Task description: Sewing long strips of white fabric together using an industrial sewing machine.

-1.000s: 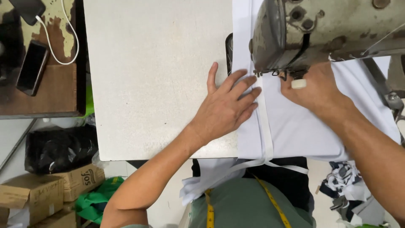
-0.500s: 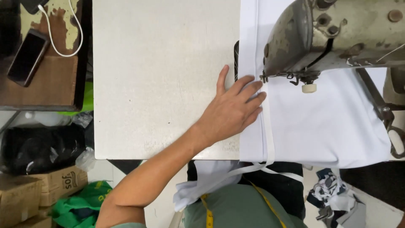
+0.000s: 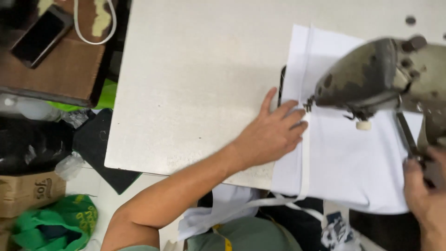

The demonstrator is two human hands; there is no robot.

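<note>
Left grip point(image 3: 272, 137): my hand, fingers spread flat, pressing the white fabric point(image 3: 346, 158) at its left edge on the pale surface point(image 3: 195, 83); it holds nothing, only pins the cloth.

Right grip point(image 3: 425, 186): at the frame's lower right beside the sewing machine point(image 3: 376, 83); whether it is curled on anything I cannot tell.

White strap point(image 3: 305, 158): runs down the fabric just beside my left fingertips, trailing off the surface edge.

Risk, as I judge it: fingertips lie close to the needle area; a slip could bring them under it, or let the strap skew.
</note>
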